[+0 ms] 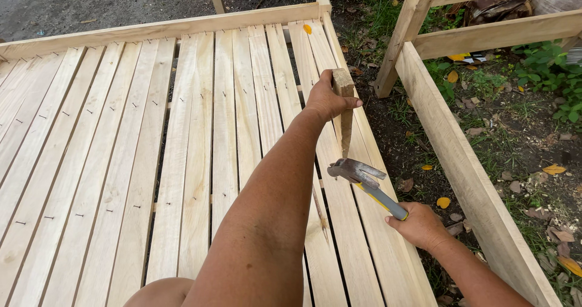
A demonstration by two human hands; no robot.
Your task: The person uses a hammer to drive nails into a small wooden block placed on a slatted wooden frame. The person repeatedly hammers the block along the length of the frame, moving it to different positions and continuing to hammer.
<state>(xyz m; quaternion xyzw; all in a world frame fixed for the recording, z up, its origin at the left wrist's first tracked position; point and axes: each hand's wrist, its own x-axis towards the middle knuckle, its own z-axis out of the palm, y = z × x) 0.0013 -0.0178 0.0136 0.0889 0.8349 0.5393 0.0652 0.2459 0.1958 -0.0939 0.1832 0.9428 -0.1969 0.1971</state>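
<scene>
My left grip point(325, 101) clamped on upright wood wedge point(345, 110) near slatted bed frame point(182, 131) right edge; right grip point(418, 225) clamped on claw hammer point(364, 179), head touching wedge tip.

Pale yellowish wood is seen in the slats point(200, 131), marked by short dark lines in rows. The hammer point(367, 182) is shown with a dull grey head and a handle striped yellow and grey. The ground point(515, 143) is dark brown — dotted with yellow leaves and green plants.
</scene>
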